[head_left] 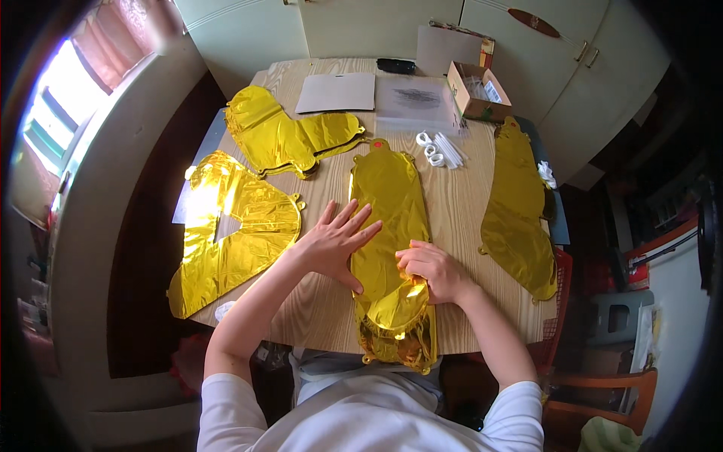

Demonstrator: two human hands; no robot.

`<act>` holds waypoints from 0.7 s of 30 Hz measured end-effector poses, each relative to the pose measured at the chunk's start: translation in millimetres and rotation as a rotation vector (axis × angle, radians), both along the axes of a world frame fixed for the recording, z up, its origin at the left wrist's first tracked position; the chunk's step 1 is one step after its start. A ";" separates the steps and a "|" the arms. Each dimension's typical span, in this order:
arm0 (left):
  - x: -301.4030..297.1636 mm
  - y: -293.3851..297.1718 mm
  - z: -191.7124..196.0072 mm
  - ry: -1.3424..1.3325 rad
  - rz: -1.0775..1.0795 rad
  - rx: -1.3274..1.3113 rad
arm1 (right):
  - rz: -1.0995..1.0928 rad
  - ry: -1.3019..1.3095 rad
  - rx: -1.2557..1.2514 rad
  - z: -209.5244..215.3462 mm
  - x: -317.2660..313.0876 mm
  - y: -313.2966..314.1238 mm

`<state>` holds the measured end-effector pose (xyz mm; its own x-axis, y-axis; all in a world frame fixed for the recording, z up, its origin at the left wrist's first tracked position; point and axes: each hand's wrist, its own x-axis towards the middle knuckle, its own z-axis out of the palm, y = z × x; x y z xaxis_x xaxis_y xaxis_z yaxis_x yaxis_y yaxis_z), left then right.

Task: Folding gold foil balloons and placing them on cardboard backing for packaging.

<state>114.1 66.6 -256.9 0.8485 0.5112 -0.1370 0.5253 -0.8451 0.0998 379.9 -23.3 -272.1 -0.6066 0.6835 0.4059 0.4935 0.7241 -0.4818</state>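
A long, flat gold foil balloon [385, 184] lies down the middle of the wooden table, its near end hanging slightly past the front edge. My left hand [335, 242] rests on its left side with fingers spread. At the right edge, my right hand [434, 273] is closed on the foil, which is bunched and folded over near the fingers. To the left lies a gold foil balloon [263, 200] with a triangular gap. Behind that one is an L-shaped gold foil balloon [282, 135]. Another gold foil balloon [520, 200] lies along the right edge.
White coils [434, 157] and thin white sticks [452, 151] lie beyond the middle balloon. Farther back are a pale board [337, 92], a clear plastic sheet [410, 113] and a cardboard box [495, 113] of small items. A wooden chair [640, 384] stands at the near right.
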 end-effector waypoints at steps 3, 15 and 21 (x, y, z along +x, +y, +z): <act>0.6 -0.2 2.9 0.026 -0.009 -0.006 | -0.003 -0.007 0.006 -0.4 0.2 -0.3; -2.5 -12.6 7.0 0.043 -0.029 -0.008 | -0.011 -0.014 0.011 -4.1 0.1 0.2; -6.5 2.3 -13.9 -0.091 0.014 0.076 | -0.005 -0.003 0.014 -5.1 0.3 0.8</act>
<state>107.6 68.9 -270.8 0.8483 0.5291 -0.0200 0.5288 -0.8446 0.0839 380.2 -22.5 -277.2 -0.6047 0.6805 0.4138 0.4982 0.7286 -0.4700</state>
